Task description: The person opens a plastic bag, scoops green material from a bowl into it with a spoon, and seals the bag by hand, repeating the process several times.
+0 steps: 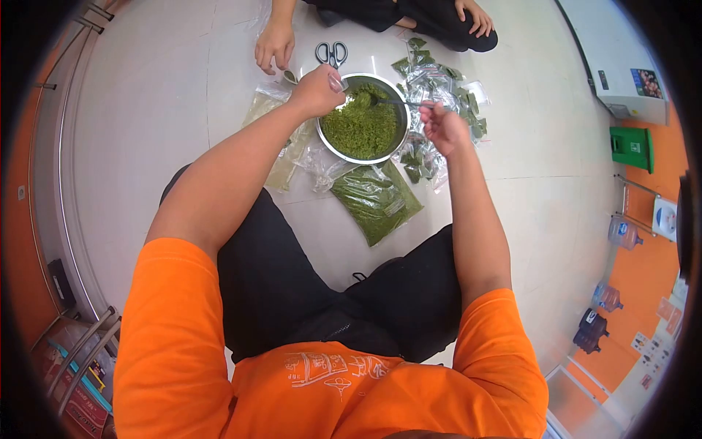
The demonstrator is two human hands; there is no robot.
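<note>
A round metal bowl (327, 139) full of chopped green leaf material (358, 132) sits on the floor in front of me. At its upper left rim, my left hand (316, 91) is closed on a small clear plastic bag (337, 83). My right hand (444, 129), beyond the bowl's right side, grips the handle of a spoon (401, 102), whose head is down in the green material. A large clear bag of green material (376, 201) lies just below the bowl. To the right is a pile of small filled bags (431, 84).
Black-handled scissors (331, 54) lie behind the bowl. Clear plastic bags (281, 150) spread to its left. Opposite me sits another person, one hand (275, 47) near the bags and the other (475, 16) on a knee. A green bin (632, 148) stands far right.
</note>
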